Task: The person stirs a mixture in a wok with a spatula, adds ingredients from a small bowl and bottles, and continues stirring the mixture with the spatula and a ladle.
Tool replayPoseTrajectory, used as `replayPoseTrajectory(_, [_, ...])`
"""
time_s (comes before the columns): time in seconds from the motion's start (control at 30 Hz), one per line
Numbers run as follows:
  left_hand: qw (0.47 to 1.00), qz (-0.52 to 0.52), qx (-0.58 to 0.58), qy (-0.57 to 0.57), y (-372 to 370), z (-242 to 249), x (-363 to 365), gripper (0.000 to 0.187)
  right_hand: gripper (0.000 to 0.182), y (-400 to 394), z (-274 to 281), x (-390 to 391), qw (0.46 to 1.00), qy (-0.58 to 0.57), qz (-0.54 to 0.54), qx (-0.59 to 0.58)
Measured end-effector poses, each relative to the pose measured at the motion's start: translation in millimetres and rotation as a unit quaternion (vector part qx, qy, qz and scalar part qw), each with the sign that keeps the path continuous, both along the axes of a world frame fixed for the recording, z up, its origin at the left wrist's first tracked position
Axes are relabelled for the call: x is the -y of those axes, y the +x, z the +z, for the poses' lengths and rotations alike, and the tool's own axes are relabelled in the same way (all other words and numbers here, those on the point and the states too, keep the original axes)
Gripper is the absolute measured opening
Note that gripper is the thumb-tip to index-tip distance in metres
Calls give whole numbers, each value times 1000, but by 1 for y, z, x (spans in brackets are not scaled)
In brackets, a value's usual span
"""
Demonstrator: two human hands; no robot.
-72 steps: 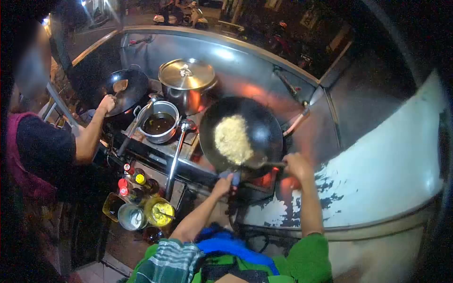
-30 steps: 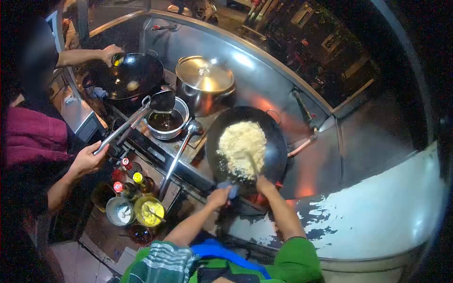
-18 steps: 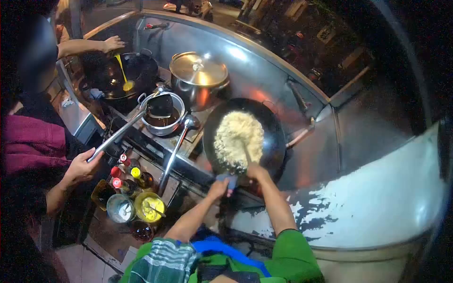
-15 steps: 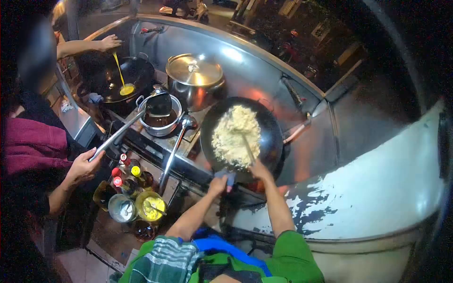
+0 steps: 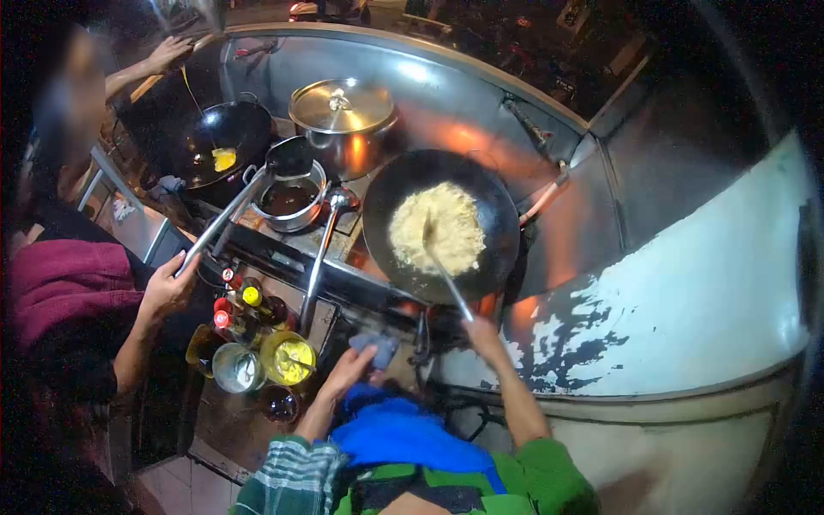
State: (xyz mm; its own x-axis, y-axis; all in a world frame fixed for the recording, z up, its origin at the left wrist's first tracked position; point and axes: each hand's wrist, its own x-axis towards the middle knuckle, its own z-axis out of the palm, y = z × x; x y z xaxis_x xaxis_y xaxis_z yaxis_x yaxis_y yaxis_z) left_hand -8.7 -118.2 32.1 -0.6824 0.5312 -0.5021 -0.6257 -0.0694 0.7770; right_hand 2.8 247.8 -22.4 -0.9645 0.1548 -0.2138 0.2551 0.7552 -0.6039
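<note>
In a large black wok (image 5: 502, 227) at the centre right lies a mound of pale yellow food (image 5: 455, 227). The head of a long-handled utensil (image 5: 451, 279) rests in the food, and my right hand (image 5: 485, 336) is closed round its handle, below the wok's near edge. My left hand (image 5: 356, 365) grips a grey-blue cloth (image 5: 378, 348), apart from the wok, between it and my blue apron (image 5: 403, 433). Flames glow under the wok's near edge.
A co-worker at the left holds a ladle (image 5: 215, 225) over a pot of dark liquid (image 5: 294, 225); yellow liquid runs into another wok (image 5: 245, 129). A lidded pot (image 5: 343, 129), a second ladle (image 5: 324, 249), bottles (image 5: 249, 319) and bowls (image 5: 239, 367) stand around.
My left hand has moved away from the wok's rim with the cloth, toward my body. My right hand is slightly lower and further right, and the utensil's head has shifted in the food.
</note>
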Motion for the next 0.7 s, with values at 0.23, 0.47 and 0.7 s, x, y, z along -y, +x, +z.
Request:
replayPoseTrajectory(0.23, [996,40,-72,-44,11,-10,19,44,32,-120,265,4,943,122,229,210])
replayPoseTrajectory(0.47, [988,101,-113,-8,23,-16,26,40,28,-181,224,20,931,157,251,213])
replayPoseTrajectory(0.7, [979,114,-165,-26,27,-49,40,43,24,-181,323,-23,873,267,346,215])
